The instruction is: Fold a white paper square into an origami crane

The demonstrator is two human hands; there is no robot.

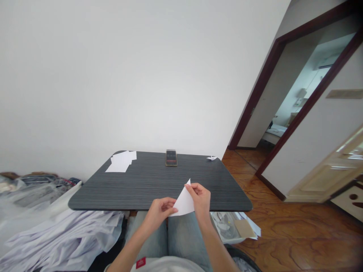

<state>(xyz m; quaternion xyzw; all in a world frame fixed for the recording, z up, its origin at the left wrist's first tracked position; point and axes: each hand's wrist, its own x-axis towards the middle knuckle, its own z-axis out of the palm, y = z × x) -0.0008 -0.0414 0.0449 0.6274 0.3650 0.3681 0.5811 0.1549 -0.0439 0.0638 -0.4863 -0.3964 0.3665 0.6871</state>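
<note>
My left hand (159,215) and right hand (200,198) are raised over my jeans (184,238), both closed in a pinch on a folded white sheet of paper (184,200), which comes to a point at the top. My forearms angle inward from either side. My fingers hide parts of the sheet, and I can't make out how many layers it has. Beside my right knee, a tray of papers (227,226) is partly cut off by the dark tabletop (147,189). On that tabletop, a loose stack of white paper (121,161) lies far left, a small dark upright object (171,158) stands mid-edge, too small to identify, and a small paper fold (211,158) sits far right.
</note>
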